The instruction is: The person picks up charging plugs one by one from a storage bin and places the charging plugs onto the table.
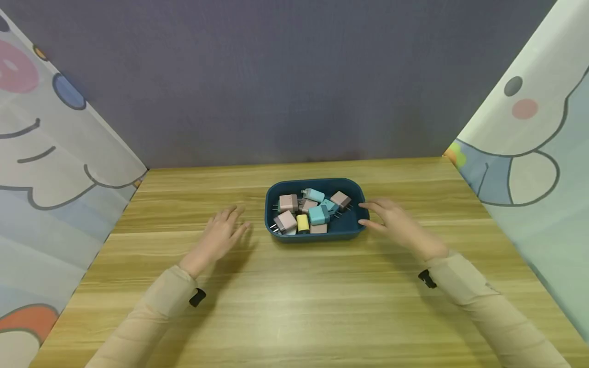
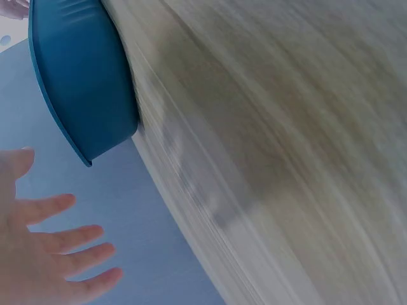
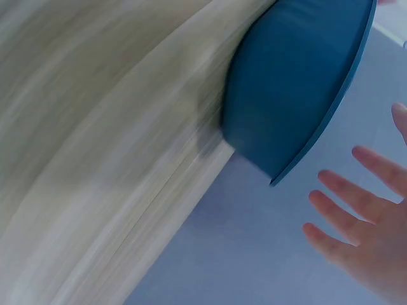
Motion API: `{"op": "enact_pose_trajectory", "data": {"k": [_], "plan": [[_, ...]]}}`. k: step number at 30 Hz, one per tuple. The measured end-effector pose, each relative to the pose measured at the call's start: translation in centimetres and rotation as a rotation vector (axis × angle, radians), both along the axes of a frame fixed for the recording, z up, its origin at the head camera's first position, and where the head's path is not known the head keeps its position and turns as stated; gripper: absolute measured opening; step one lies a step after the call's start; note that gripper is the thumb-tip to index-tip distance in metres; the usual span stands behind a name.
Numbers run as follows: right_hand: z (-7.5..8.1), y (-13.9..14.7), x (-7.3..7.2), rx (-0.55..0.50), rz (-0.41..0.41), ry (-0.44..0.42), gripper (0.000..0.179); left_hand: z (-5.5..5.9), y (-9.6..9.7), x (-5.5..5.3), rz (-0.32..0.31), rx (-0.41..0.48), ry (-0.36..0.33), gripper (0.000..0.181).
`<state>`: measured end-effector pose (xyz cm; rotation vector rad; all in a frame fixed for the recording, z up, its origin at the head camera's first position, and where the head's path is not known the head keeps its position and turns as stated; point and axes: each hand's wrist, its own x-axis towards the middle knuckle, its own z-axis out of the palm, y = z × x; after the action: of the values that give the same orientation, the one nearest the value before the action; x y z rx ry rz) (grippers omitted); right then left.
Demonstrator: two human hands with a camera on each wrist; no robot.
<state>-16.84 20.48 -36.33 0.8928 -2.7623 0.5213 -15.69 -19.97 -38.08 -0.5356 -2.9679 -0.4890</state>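
A dark blue rectangular bin (image 1: 317,237) with rounded corners rests on the wooden table, holding several plug-in chargers. Among them are pink chargers (image 1: 288,203), light blue chargers (image 1: 316,215) and one small yellow charger (image 1: 302,223); metal prongs show on some. To the left of the bin my left hand (image 1: 220,234) hovers over the table, fingers spread and holding nothing. My right hand (image 1: 394,225) is at the bin's right end, its fingertips right at the rim in the head view. Both wrist views show the bin's outer wall (image 2: 86,76) with each hand's fingers extended.
The wooden table (image 1: 285,306) runs up to a grey-blue panel (image 1: 294,82) at the back. Cartoon-printed curtains (image 1: 69,153) hang along the left and right sides. Long beige sleeves cover both forearms, with a small black piece at each wrist.
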Motion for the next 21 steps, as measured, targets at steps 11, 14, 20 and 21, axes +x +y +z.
{"op": "enact_pose_trajectory", "data": {"k": [11, 14, 20, 21], "plan": [[-0.1, -1.7, 0.6, -0.005, 0.111, 0.039, 0.035, -0.4, -0.1, 0.3, -0.016, 0.011, 0.045, 0.039], [-0.4, -2.0, 0.6, 0.008, 0.145, 0.052, 0.033, -0.6, -0.3, 0.3, -0.025, 0.012, 0.058, 0.036], [-1.1, -2.6, 0.6, 0.024, 0.181, 0.09, 0.03, -0.7, -0.3, 0.2, -0.051, 0.021, 0.103, 0.029], [-1.3, -2.6, 0.6, 0.029, 0.182, 0.092, 0.029, -0.7, -0.2, 0.2, -0.052, 0.019, 0.104, 0.028]]}}
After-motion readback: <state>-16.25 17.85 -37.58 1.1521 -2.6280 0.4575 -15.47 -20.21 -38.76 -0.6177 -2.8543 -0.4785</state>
